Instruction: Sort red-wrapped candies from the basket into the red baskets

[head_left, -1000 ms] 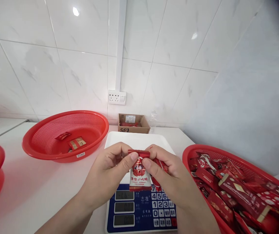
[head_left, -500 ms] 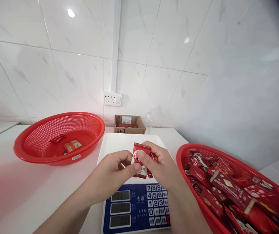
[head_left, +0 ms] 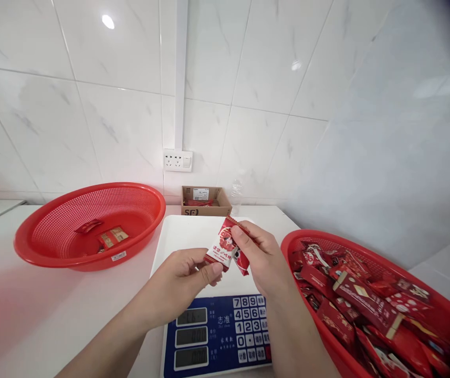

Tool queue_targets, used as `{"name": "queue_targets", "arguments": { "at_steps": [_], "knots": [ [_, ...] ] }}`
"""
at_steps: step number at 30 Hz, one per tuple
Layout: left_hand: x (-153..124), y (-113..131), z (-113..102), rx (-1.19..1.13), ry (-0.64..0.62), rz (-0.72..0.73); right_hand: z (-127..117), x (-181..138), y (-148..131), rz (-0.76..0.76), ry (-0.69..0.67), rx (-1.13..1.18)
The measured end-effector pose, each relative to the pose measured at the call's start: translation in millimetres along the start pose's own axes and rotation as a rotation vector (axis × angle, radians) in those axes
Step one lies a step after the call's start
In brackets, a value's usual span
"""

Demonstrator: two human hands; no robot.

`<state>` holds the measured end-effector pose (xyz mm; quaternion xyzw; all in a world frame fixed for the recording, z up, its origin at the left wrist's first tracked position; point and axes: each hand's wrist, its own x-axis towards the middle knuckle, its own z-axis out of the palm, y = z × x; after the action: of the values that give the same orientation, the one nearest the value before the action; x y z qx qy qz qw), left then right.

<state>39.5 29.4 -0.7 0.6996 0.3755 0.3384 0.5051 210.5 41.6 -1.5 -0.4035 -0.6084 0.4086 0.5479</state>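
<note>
One packet above scale. Left hand: thumb and fingers closed on lower end. Right hand: thumb and fingers closed on upper end, second packet behind. Likely light, pliable, slippery, contents crushable; pinch crimped ends.

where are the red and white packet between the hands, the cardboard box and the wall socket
Red and white packet (head_left: 223,248): head view, on its printed face
Cardboard box (head_left: 211,211): head view, on its front wall
Wall socket (head_left: 178,161): head view, on its white faceplate
</note>
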Motion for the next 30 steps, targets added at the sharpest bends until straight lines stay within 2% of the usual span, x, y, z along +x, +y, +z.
{"name": "queue_targets", "arguments": {
  "at_steps": [6, 9, 12, 14, 17, 22, 27, 30],
  "knots": [
    [-3.2, 0.0, 4.9, -0.064, -0.012, 0.015, 0.1, -3.9, -2.8, -0.042, -0.089, -0.075],
    [-3.8, 0.5, 4.7, -0.157, 0.007, 0.041, -0.2, -4.8, -5.6, -0.005, -0.093, 0.11],
    [-3.3, -0.8, 2.1, -0.279, 0.116, 0.085, -2.4, -4.9, -9.5, -0.014, -0.06, 0.362],
    [-3.1, -1.4, 1.0, -0.365, 0.203, 0.109, -3.6, -5.9, -11.7, 0.004, -0.088, 0.45],
    [-4.5, 0.3, 2.7, -0.442, 0.262, 0.115, -4.2, -8.5, -11.6, -0.004, -0.18, 0.509],
    [-10.0, 1.6, 10.2, -0.351, 0.419, 0.139, -2.6, -12.6, -7.1, -0.104, -0.254, 0.511],
    [-8.3, -5.3, 12.3, -0.233, 0.324, 0.223, 4.6, -20.6, -10.8, -0.228, -0.229, 0.398],
    [-6.1, -3.9, 10.4, -0.208, 0.368, 0.237, 12.5, -27.3, -12.2, -0.278, -0.203, 0.254]
  ]
}}
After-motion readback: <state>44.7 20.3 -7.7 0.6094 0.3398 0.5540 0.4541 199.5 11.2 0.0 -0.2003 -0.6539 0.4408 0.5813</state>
